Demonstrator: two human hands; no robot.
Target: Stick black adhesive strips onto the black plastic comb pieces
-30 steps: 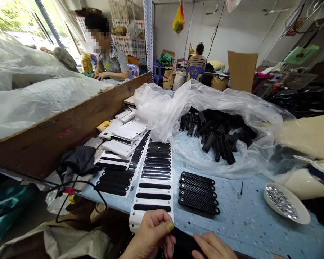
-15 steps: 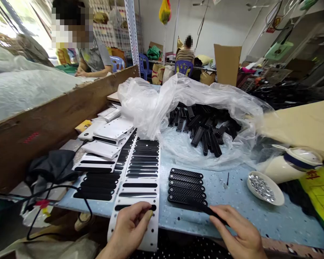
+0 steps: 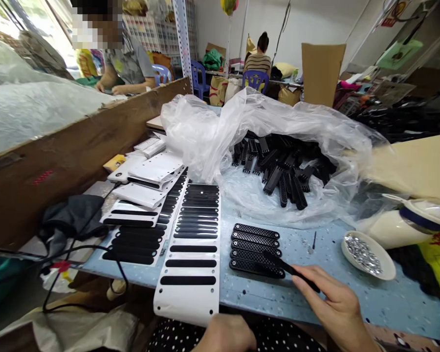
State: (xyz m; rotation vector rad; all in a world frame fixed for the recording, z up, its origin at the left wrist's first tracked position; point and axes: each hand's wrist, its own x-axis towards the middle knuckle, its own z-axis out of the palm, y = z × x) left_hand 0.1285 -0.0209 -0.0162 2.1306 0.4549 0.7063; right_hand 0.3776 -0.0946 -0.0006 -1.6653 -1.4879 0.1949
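My right hand [image 3: 333,305] is closed on a thin black tool [image 3: 289,268] whose tip rests on the row of black perforated strips [image 3: 255,249] lying on the blue table [image 3: 308,293]. My left hand [image 3: 225,335] sits low at the table's front edge, just below the white sheet of black stickers [image 3: 190,266]; its fingers are hidden. A clear plastic bag [image 3: 242,127] behind holds a pile of black plastic parts [image 3: 282,171].
A white dish of small silver screws [image 3: 366,256] sits at the right beside a white jug [image 3: 407,222]. More sticker sheets [image 3: 146,215] and a black cable [image 3: 91,254] lie left. A brown board [image 3: 77,151] divides off another person [image 3: 124,63] at work.
My left hand has let go of the sticker sheet and dropped below the table edge. My right hand came up with the black tool and moved its tip onto the strips.
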